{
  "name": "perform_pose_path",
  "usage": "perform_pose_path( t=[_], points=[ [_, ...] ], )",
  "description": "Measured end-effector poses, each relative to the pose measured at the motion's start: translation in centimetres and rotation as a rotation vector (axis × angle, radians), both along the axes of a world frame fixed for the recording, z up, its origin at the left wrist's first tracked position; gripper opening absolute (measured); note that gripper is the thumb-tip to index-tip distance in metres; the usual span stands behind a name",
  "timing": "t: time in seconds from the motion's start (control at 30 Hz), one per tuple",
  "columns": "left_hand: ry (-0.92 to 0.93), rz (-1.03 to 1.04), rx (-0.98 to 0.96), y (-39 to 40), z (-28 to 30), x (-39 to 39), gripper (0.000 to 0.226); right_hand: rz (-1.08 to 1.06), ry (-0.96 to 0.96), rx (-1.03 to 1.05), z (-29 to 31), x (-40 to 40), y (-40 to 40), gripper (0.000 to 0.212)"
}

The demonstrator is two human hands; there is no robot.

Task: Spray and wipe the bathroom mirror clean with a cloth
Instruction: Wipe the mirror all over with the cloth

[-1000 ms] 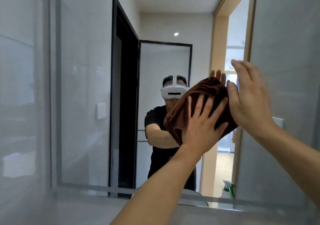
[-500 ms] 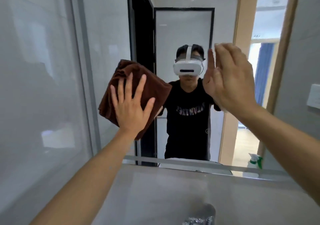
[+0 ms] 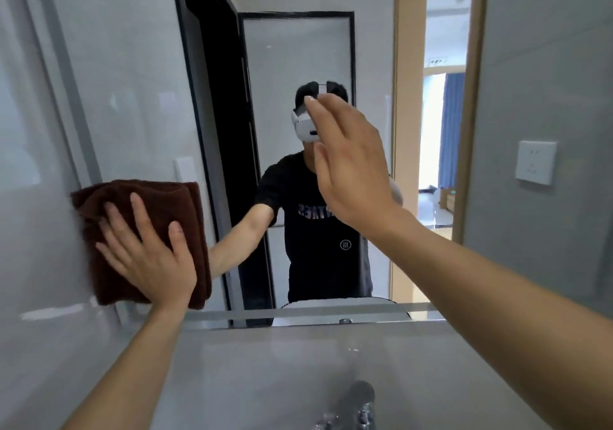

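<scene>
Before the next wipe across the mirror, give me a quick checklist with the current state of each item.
1. Cloth flat against the mirror: ok, it lies folded at the lower left part of the glass.
2. Left hand pressing the cloth: ok, palm flat on it with fingers spread.
3. Right hand out of the wiping path: ok, raised open further right and holding nothing.
4. Right hand off the glass: cannot tell, contact is unclear.
5. Glass wet with spray: cannot tell, no droplets are visible.
6. Spray bottle within reach: cannot tell, not in view.
</scene>
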State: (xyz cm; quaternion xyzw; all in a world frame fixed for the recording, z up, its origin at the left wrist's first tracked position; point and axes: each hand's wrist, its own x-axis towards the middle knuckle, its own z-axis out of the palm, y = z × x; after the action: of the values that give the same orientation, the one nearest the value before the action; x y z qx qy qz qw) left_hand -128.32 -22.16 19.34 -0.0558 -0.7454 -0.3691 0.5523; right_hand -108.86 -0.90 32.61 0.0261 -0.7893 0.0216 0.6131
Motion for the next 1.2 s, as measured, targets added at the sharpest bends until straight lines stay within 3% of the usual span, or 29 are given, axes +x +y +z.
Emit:
perform_pose_path(
  t=[0.1, 0.27, 0.47, 0.63, 0.73, 0.87, 1.0, 1.2],
  points=[
    [-0.053, 0.003, 0.08, 4.8, -1.4, 2.9, 0.06, -0.008, -0.018, -0.015, -0.6, 1.4, 2.0, 0.053],
    [-0.051, -0.074, -0.013, 14.5, -3.2, 9.5, 0.062, -0.029, -0.033, -0.025, -1.4, 4.0, 5.5, 0.055],
    [0.06, -0.255, -0.247, 25.7, -3.6, 17.4, 0.058, -0.055, -0.054, -0.001, -2.6, 6.7, 8.7, 0.054],
    [0.259, -0.311, -0.647, 29.6, -5.8, 19.1, 0.046, -0.039, -0.046, -0.031, -3.7, 7.4, 9.2, 0.052],
    [0.377, -0.303, -0.786, 28.0, -7.3, 17.5, 0.044, 0.0, -0.017, -0.044, -4.2, 6.6, 8.1, 0.051],
    [0.459, -0.307, -0.861, 22.3, -9.4, 14.5, 0.078, 0.069, -0.027, -0.067, -4.8, 4.9, 4.8, 0.052],
    [0.323, -0.321, -0.908, 13.9, -11.3, 10.1, 0.058, 0.135, -0.018, -0.058, -5.0, 3.0, 1.2, 0.052],
    [0.246, -0.126, -0.932, -1.2, -12.5, 1.3, 0.06, 0.196, -0.081, -0.043, -6.0, 0.8, -3.4, 0.046]
  ],
)
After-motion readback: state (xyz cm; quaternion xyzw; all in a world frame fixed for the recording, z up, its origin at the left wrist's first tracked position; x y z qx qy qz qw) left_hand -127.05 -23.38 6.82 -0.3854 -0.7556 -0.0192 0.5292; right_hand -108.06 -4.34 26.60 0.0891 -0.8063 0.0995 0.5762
